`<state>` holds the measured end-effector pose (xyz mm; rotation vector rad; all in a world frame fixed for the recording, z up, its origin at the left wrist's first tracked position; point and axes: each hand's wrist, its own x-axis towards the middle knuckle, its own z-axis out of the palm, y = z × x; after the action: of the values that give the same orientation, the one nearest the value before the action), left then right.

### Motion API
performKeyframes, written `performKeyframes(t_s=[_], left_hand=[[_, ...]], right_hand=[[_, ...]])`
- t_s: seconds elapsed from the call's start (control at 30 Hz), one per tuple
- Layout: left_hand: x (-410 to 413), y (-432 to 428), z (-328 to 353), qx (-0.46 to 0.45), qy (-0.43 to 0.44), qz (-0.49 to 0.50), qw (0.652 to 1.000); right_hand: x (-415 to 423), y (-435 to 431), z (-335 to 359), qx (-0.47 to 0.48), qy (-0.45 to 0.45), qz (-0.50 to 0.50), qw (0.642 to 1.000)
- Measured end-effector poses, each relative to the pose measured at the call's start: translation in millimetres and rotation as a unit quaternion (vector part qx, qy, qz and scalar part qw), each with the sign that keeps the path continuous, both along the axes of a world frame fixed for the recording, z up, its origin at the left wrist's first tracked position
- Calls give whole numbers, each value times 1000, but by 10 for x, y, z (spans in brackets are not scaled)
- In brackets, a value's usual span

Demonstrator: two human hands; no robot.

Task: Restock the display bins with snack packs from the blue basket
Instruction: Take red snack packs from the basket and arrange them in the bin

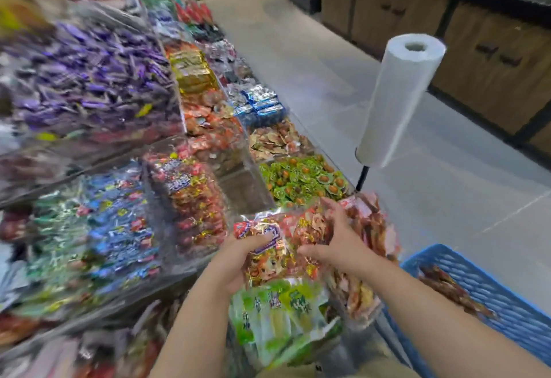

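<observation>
I hold a large clear bag of red and gold snack packs point(286, 237) in front of the display bins. My left hand point(238, 261) grips its near left side, fingers curled over the top. My right hand point(337, 240) grips the bag's right part, thumb underneath. A green snack bag point(277, 315) lies below my hands. The blue basket point(492, 297) sits at the lower right with dark red packs point(447, 288) inside. A bin of matching red and gold packs point(190, 198) stands just left of the bag, and an almost bare bin point(244, 192) lies beyond it.
Clear bins of purple point(89, 79), blue and green point(98, 228), orange point(208, 127) and green point(301, 177) snacks fill the sloped display on the left. A roll of plastic bags point(396, 100) stands on a black pole at the display's edge. Grey floor and wooden cabinets point(465, 49) lie to the right.
</observation>
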<state>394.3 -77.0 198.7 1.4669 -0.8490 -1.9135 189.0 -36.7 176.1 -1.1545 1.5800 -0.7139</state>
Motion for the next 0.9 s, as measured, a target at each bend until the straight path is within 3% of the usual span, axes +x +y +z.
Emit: performKeyframes(t_s=[0.1,0.23,0.43,0.53,0.6,0.67,0.77,0.9], left_hand=[[304,-28,6,-6,9,84,996],[612,-86,55,-24,14,114,993],[928,-172,76,-12,-14,178,984],[1024,-265,71,-25,-23,215,976],[1078,-346,80,-45,-32,230,972],[1133,-431,105,-65,-41,246,966],[1227,-571,132,-78,-44,266,960],[1362,-753,120,-82,-54,279,955]], right_hand=[[243,-160,42,0,44,2,999],[392,-355,134,90,-121,12,988],[368,-749,301,195,-204,71,957],[358,-1049,359,176,-192,19,965],[395,-1280,407,123,-85,24,988],[509,-1518,550,55,98,122,986],[796,-1910,700,26,309,258,915],[1183,-2295,761,-100,515,304,795]])
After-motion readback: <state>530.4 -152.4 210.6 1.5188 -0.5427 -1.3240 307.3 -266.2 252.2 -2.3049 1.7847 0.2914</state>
